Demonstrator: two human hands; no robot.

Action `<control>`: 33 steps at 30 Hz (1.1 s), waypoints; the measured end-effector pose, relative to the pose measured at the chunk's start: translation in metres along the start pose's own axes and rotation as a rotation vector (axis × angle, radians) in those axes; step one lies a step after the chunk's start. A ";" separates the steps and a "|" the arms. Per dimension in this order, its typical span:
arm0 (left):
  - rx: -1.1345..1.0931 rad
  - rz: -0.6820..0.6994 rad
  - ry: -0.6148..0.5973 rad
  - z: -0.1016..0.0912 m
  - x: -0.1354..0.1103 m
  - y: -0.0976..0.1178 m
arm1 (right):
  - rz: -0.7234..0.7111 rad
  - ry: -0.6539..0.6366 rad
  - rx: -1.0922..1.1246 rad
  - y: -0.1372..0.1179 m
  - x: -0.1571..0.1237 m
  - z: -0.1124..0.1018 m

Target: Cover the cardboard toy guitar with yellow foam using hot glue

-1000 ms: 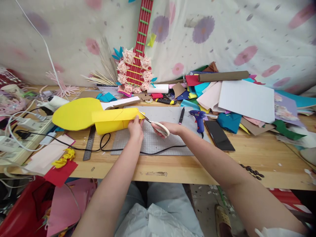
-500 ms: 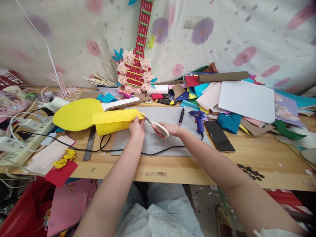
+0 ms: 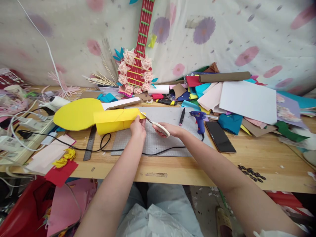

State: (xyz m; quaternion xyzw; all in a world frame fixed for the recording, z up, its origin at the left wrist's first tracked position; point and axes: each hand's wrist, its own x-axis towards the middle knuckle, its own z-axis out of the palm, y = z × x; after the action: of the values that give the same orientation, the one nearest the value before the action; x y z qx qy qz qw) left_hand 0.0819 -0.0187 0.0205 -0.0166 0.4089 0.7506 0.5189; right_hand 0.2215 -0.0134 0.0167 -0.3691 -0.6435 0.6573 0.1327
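Observation:
A sheet of yellow paper [image 3: 116, 126], partly curled over, is held near its right end by my left hand [image 3: 138, 127], with fingers closed on it. My right hand [image 3: 168, 129] grips a pair of scissors [image 3: 161, 129] by the white handles. The blades point left and meet the paper's upper right edge, just above my left fingertips. Left of the sheet lies a rounded yellow shape [image 3: 77, 113] with a white neck-like strip [image 3: 122, 103] running right behind the paper. Beneath my hands is a grey cutting mat [image 3: 158, 144].
On the mat's right are a black marker [image 3: 182, 117] and a blue glue gun [image 3: 198, 121]; its black cord crosses the mat. A phone [image 3: 220, 137] lies beyond. A red paper guitar [image 3: 136, 70] leans at the back. A metal ruler [image 3: 89, 144] and power strip [image 3: 27, 141] are left.
Almost nothing differs. The view has shifted very slightly; both hands, the paper and the scissors keep nearly the same places.

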 end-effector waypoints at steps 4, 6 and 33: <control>-0.005 -0.013 0.013 0.000 0.000 -0.001 | -0.020 0.005 0.060 0.004 0.002 0.001; -0.016 -0.018 0.012 0.000 0.000 -0.001 | -0.022 0.006 0.081 0.004 0.002 0.002; 0.330 -0.169 -0.400 -0.043 -0.029 0.015 | -0.179 0.579 0.203 -0.044 0.041 -0.003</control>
State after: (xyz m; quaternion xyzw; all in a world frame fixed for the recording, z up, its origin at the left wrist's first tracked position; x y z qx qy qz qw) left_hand 0.0666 -0.0700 0.0143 0.1826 0.4122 0.6163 0.6457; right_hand 0.1815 0.0213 0.0460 -0.4677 -0.5399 0.5716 0.4037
